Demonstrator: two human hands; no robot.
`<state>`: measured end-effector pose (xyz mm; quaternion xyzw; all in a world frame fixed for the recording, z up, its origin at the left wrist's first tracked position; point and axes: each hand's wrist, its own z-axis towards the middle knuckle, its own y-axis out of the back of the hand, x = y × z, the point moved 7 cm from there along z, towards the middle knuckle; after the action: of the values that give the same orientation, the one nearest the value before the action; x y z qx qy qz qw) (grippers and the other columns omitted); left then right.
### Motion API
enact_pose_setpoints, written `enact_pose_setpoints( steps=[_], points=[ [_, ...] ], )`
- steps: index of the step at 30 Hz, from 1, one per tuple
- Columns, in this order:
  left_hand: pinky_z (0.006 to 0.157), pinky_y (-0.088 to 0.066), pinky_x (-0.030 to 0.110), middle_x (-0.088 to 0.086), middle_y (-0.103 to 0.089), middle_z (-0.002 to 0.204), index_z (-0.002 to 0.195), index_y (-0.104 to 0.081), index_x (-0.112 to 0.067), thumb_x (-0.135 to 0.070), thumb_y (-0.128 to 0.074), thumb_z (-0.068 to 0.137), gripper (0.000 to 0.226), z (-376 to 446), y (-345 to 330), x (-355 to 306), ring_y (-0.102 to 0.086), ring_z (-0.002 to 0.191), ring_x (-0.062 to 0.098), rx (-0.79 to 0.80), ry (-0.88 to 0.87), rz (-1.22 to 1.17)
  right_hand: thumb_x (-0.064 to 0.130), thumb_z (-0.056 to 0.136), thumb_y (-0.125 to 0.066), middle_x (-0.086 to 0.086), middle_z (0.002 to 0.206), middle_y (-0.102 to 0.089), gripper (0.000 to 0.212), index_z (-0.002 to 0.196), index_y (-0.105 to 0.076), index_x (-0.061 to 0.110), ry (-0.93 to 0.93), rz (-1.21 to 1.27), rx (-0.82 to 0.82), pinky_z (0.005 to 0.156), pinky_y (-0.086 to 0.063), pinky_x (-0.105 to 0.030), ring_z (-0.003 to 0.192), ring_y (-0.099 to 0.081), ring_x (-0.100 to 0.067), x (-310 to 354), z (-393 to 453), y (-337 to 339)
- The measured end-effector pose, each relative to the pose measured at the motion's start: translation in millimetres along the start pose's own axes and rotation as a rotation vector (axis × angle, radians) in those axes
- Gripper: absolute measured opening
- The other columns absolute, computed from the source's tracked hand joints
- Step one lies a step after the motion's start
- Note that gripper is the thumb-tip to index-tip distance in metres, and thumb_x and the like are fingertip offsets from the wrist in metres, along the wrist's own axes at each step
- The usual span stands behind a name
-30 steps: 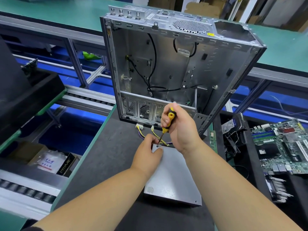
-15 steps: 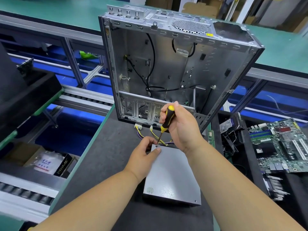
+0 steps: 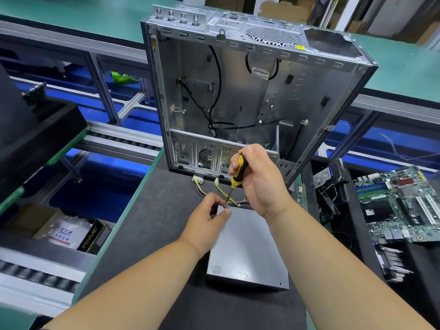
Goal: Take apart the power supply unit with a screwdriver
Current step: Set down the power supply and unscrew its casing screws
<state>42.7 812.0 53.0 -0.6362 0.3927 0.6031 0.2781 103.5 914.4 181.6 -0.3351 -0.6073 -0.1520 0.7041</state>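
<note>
A grey metal power supply unit (image 3: 245,248) lies flat on the dark mat, its yellow, black and purple cables (image 3: 214,189) running out at the far end. My right hand (image 3: 259,182) grips the yellow and black handle of a screwdriver (image 3: 237,173), whose tip stands on the unit's far left corner. My left hand (image 3: 207,222) holds that corner, thumb and forefinger pinched close around the screwdriver's tip. Whether a screw sits under the tip is hidden.
An empty computer case (image 3: 250,98) stands open just behind the unit. A motherboard (image 3: 400,203) and loose parts lie on the right. Left of the mat's green edge (image 3: 123,217) run roller conveyors and a box (image 3: 62,232) below.
The view has shifted slightly. My right hand has turned a little on the screwdriver handle, and the tip stays on the same corner. My left hand keeps its place.
</note>
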Motion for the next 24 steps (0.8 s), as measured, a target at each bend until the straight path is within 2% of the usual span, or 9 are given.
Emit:
enact_pose_setpoints(
  steps=[4, 6, 9, 12, 15, 18, 21, 24],
  points=[
    [0.053, -0.039, 0.02, -0.007, -0.046, 0.07, 0.091, -0.055, -0.033, -0.036, -0.063, 0.092, 0.009, 1, 1, 2, -0.042, 0.058, 0.006, -0.011, -0.012, 0.045, 0.036, 0.097, -0.043, 0.001, 0.085, -0.067, 0.026, 0.092, -0.062, 0.019, 0.023, -0.199, -0.032, 0.065, -0.05, -0.023, 0.081, -0.063, -0.015, 1, -3, 2],
    [0.053, -0.038, 0.02, -0.01, -0.043, 0.068, 0.092, -0.054, -0.033, -0.037, -0.063, 0.091, 0.009, 1, 1, 2, -0.04, 0.058, 0.006, -0.009, -0.018, 0.045, 0.034, 0.098, -0.04, 0.0, 0.084, -0.067, 0.029, 0.09, -0.065, 0.021, 0.036, -0.228, -0.025, 0.067, -0.048, -0.026, 0.081, -0.063, -0.016, 1, -3, 0],
    [0.051, -0.037, 0.016, -0.012, -0.042, 0.068, 0.091, -0.054, -0.034, -0.036, -0.062, 0.092, 0.008, 1, 2, 0, -0.039, 0.057, 0.005, -0.016, -0.027, 0.073, 0.028, 0.096, -0.039, -0.001, 0.074, -0.057, 0.028, 0.086, -0.063, 0.017, 0.031, -0.097, -0.02, 0.07, -0.042, -0.03, 0.071, -0.051, -0.015, 0, -3, -5],
    [0.055, -0.039, 0.02, -0.004, -0.044, 0.074, 0.091, -0.053, -0.034, -0.036, -0.061, 0.092, 0.008, 0, 2, -2, -0.04, 0.062, 0.009, -0.008, -0.032, 0.092, 0.025, 0.103, -0.033, -0.002, 0.068, -0.047, 0.032, 0.086, -0.057, 0.012, 0.02, 0.067, -0.009, 0.07, -0.037, -0.029, 0.066, -0.042, -0.015, -3, -4, -8],
    [0.059, -0.04, 0.025, -0.001, -0.045, 0.076, 0.091, -0.053, -0.034, -0.034, -0.061, 0.093, 0.009, 0, 2, -3, -0.042, 0.065, 0.011, -0.003, -0.033, 0.088, 0.037, 0.106, -0.031, 0.0, 0.066, -0.044, 0.041, 0.086, -0.058, 0.013, 0.016, 0.082, 0.017, 0.066, -0.037, -0.024, 0.064, -0.039, -0.014, -3, -5, -12],
    [0.056, -0.039, 0.021, -0.002, -0.043, 0.075, 0.091, -0.052, -0.034, -0.034, -0.061, 0.093, 0.009, 0, 2, -4, -0.04, 0.063, 0.01, -0.004, -0.04, 0.083, 0.039, 0.097, -0.046, 0.001, 0.067, -0.045, 0.027, 0.093, -0.053, 0.012, 0.035, 0.013, 0.036, 0.065, -0.037, -0.024, 0.066, -0.038, -0.015, 0, -6, -14],
    [0.054, -0.039, 0.018, -0.006, -0.045, 0.072, 0.089, -0.053, -0.034, -0.032, -0.062, 0.093, 0.01, 0, 1, -3, -0.041, 0.06, 0.008, 0.0, -0.036, 0.055, 0.034, 0.098, -0.043, 0.001, 0.074, -0.053, 0.021, 0.093, -0.046, 0.013, 0.027, -0.03, 0.025, 0.069, -0.039, -0.027, 0.069, -0.045, -0.016, -1, -6, -12],
    [0.052, -0.042, 0.016, -0.012, -0.051, 0.068, 0.089, -0.053, -0.034, -0.031, -0.062, 0.094, 0.011, -1, 1, -3, -0.047, 0.057, 0.002, 0.004, -0.02, 0.023, 0.034, 0.098, -0.044, 0.006, 0.078, -0.059, 0.021, 0.087, -0.051, 0.018, 0.012, -0.061, 0.024, 0.071, -0.044, -0.028, 0.075, -0.055, -0.015, -1, -6, -10]
  ],
)
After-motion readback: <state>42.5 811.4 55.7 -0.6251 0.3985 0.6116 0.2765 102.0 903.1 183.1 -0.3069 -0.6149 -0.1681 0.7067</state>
